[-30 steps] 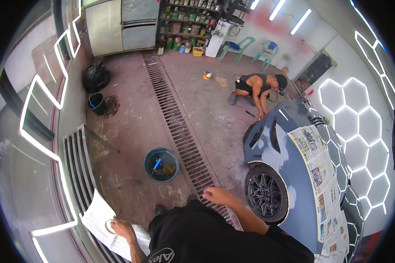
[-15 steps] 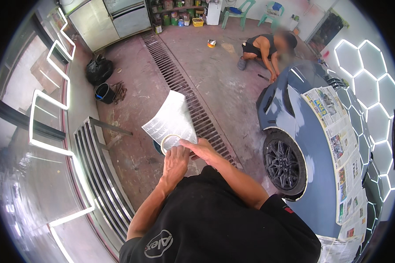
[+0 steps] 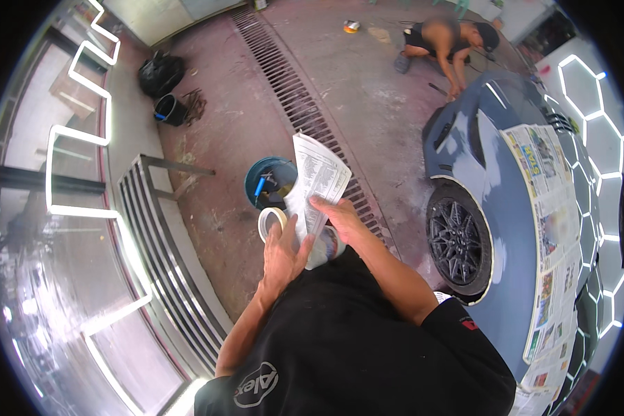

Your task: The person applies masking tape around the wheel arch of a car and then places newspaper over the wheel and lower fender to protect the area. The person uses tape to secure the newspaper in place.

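I see the person's left forearm (image 3: 248, 326) and right forearm (image 3: 392, 274) converge ahead of the torso (image 3: 367, 340). The left hand (image 3: 281, 255) shows its back, fingers pointing forward, slightly curled; the right hand (image 3: 340, 219), a little farther forward, grips with its thumb (image 3: 320, 202) uppermost, its other fingers mostly hidden.

1. From far off, I saw a black bag (image 3: 161, 75) near a black bucket (image 3: 176, 114).
2. A round blue tub (image 3: 252, 179) sat near the long floor grate (image 3: 295, 93).
3. I saw a shiny bench (image 3: 179, 258) at left.
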{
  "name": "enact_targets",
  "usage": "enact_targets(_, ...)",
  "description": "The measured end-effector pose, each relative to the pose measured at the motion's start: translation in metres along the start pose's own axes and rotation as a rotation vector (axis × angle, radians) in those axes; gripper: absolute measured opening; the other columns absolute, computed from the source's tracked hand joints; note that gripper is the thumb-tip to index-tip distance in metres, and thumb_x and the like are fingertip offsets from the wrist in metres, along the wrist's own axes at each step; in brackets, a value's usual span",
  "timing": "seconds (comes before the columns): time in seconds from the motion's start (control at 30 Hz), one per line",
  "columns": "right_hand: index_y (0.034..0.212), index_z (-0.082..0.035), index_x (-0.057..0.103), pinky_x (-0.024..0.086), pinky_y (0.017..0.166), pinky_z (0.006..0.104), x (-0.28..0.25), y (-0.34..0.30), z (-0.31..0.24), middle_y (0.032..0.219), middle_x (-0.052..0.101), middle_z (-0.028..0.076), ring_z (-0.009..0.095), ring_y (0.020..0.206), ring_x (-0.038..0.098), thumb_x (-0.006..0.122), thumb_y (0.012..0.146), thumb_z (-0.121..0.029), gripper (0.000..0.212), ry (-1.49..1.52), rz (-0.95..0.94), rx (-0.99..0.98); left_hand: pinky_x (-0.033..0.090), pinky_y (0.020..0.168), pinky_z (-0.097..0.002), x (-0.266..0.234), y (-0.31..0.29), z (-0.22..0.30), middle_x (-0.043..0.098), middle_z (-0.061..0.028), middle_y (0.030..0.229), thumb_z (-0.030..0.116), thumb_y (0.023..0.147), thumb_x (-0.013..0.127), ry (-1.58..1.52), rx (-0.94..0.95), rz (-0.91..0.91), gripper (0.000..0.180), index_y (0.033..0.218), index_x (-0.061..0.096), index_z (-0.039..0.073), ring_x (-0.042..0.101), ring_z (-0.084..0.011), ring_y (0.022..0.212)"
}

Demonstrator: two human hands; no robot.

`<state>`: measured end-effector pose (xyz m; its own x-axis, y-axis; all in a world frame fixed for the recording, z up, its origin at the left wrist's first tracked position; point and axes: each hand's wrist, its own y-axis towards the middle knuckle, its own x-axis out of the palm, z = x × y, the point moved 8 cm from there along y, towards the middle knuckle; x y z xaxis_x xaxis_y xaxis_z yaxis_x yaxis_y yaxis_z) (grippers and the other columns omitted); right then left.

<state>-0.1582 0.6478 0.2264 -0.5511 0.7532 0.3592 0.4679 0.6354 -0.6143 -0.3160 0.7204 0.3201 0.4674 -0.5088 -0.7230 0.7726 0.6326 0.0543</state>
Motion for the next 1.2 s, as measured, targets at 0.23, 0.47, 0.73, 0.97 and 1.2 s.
enact_targets(0.23,0.132,-0.001,0.070,0.055,0.099,0.0375,0.117,-0.019,-0.009,0.123,0.074,0.010,0.020,0.115,0.068,0.093,0.085,-0.028,0.058,-0.205,-0.360,-0.115,0.057,0.087,-0.0446,-0.060,0.000,-0.022,0.060,-0.0224,0.115,0.032,0.088,0.085,-0.164,-0.099,0.111,0.082,0.155,0.049,0.000,0.066,-0.0341,0.098)
enact_targets(0.47,0.139,0.002,0.061,0.055,0.098,0.0363,0.248,-0.035,0.030,0.125,0.068,0.013,0.021,0.119,0.064,0.085,0.082,-0.067,0.093,-0.422,-0.670,-0.087,0.050,0.097,-0.0320,-0.113,-0.066,-0.119,0.061,-0.0070,0.129,0.030,0.105,0.070,-0.823,-0.325,0.339,0.062,0.157,0.050,0.002,0.059,-0.0156,0.112)
enact_targets(0.73,0.138,0.002,0.064,0.052,0.099,0.0341,0.400,-0.077,0.119,0.125,0.070,0.009,0.017,0.115,0.063,0.078,0.097,-0.051,0.068,-0.612,-1.040,-0.096,0.050,0.089,-0.0283,-0.186,-0.171,-0.204,0.066,-0.0006,0.106,0.025,0.111,0.060,-0.923,-0.435,0.806,0.031,0.128,0.069,0.000,0.060,-0.0105,0.096)
enact_targets(0.97,0.128,-0.001,0.074,0.056,0.091,0.0325,0.503,-0.095,0.128,0.115,0.078,0.006,0.013,0.103,0.068,0.084,0.096,-0.026,0.041,-0.703,-1.263,-0.254,0.048,0.103,-0.0358,-0.215,-0.328,-0.256,0.067,-0.0124,0.128,0.019,0.106,0.045,-0.887,-0.668,1.747,0.041,0.136,0.061,-0.004,0.063,-0.0238,0.118)
enact_targets(1.2,0.124,-0.001,0.076,0.056,0.089,0.0299,0.601,-0.013,0.142,0.112,0.079,0.006,0.012,0.101,0.070,0.085,0.095,-0.021,0.036,-0.762,-1.245,-0.171,0.041,0.085,-0.0411,-0.255,-0.481,-0.203,0.050,-0.0139,0.095,0.050,0.115,0.036,0.384,-0.940,1.815,0.060,0.103,0.053,-0.007,0.048,-0.0269,0.091)
